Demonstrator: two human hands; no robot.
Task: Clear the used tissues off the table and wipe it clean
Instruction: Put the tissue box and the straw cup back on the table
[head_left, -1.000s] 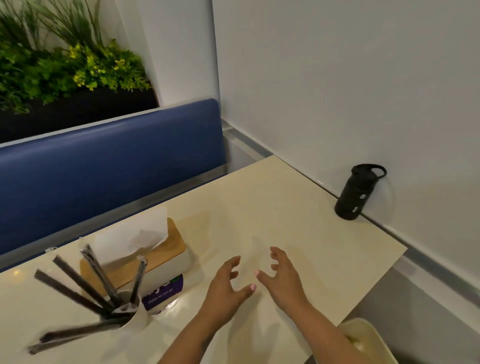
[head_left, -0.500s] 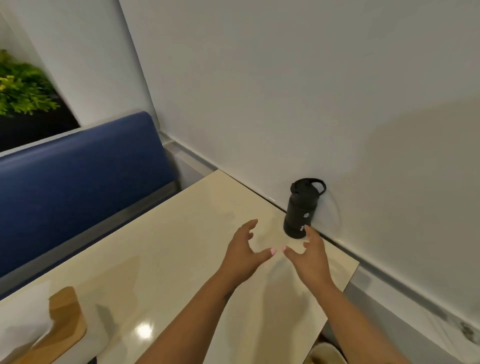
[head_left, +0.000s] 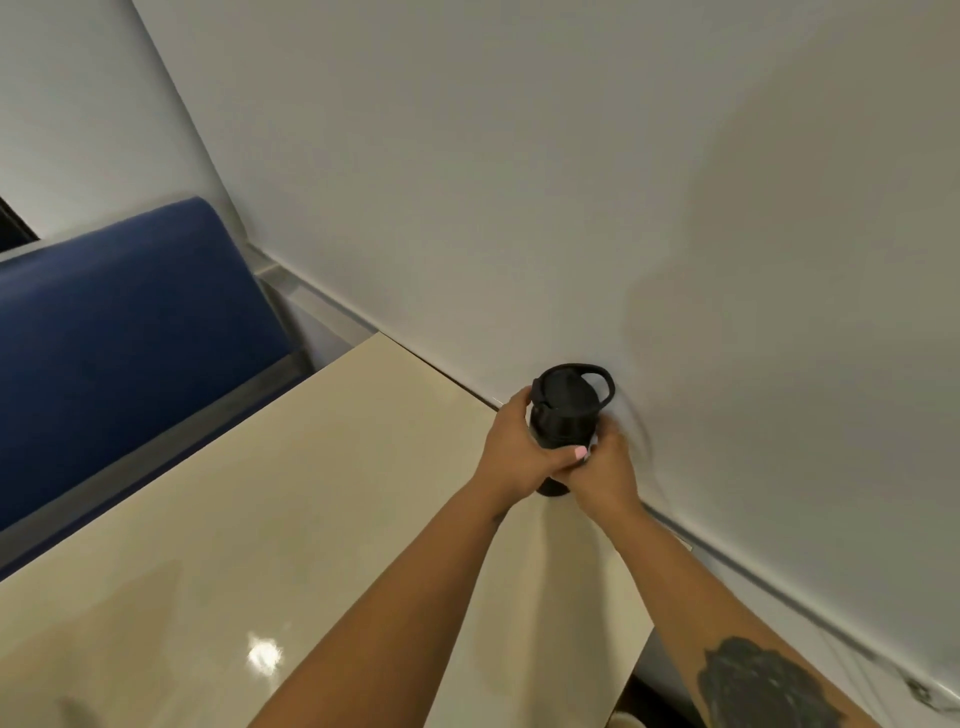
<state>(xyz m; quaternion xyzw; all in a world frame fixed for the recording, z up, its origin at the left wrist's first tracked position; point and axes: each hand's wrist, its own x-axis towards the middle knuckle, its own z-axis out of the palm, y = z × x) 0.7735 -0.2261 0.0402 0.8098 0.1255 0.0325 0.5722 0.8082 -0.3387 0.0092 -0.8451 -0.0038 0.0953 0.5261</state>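
A black bottle (head_left: 566, 405) with a loop handle on its lid stands on the cream table (head_left: 311, 519), close to the white wall at the table's far right edge. My left hand (head_left: 511, 452) wraps its left side and my right hand (head_left: 605, 467) wraps its lower right side. Both hands grip the bottle, and their fingers meet in front of it. The bottle's base is partly hidden by my hands. No tissues are in view.
A blue padded bench back (head_left: 130, 322) runs along the table's far left side. The white wall (head_left: 571, 182) rises right behind the bottle. A glossy light reflection (head_left: 265, 652) shows on the near tabletop.
My view swung right, so the tissue box and the holder left the frame. Both hands moved forward from above the table and closed around the black bottle.
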